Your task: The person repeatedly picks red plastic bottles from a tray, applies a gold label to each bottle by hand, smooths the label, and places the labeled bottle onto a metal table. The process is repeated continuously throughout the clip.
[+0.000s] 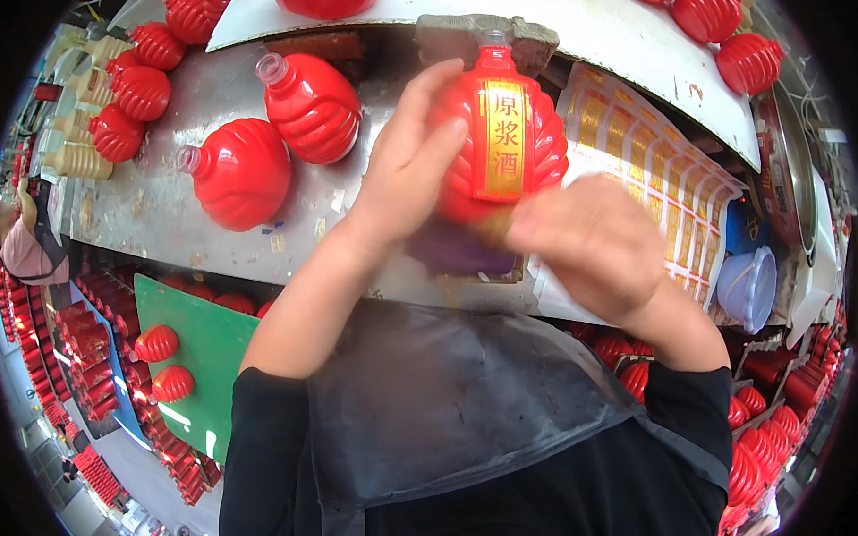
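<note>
A glossy red, ribbed glass bottle (544,144) with a clear neck lies before me, a gold label with red borders (501,167) on its face. Its neck rests at a grey, worn block (446,37). My left hand (404,163) grips the bottle's left side, thumb and fingers against the glass. By the bottle's lower right is my right hand (595,241), curled and smeared by motion. A yellowish blur shows next to its fingertips; what it is I cannot make out. Under the bottle's base is a dark purple pad (463,253). A sheet of gold labels (641,153) lies to the right.
Two more red bottles (243,176) lie on the metal table (128,215) at left. Several stand along the far left edge and on a white board (598,23) behind. A pale blue bucket (745,288) is at right. Below left, a green board (208,374) carries red bottles.
</note>
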Demonstrator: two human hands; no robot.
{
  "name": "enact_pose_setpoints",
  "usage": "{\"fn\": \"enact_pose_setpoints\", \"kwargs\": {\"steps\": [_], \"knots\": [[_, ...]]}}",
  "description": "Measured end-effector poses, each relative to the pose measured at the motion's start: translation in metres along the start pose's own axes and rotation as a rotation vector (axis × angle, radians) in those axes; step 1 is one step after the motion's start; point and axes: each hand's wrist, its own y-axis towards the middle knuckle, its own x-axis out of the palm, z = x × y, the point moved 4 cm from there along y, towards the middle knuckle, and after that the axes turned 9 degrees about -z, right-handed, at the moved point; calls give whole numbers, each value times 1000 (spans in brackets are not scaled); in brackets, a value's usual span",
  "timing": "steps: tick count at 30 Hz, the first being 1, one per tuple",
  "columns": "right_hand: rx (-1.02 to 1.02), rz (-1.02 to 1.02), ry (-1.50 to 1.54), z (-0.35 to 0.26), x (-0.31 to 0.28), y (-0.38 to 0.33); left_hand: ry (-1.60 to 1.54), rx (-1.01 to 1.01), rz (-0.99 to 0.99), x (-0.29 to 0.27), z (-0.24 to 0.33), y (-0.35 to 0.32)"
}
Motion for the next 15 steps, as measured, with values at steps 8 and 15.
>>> {"fn": "enact_pose_setpoints", "kwargs": {"steps": [8,15], "knots": [[-135,-114,-172,-10,21,0,-110,-25,-8,-1,-2,-1],[365,-43,-105,44,-1,26,-379,-87,2,-6,-3,7]]}}
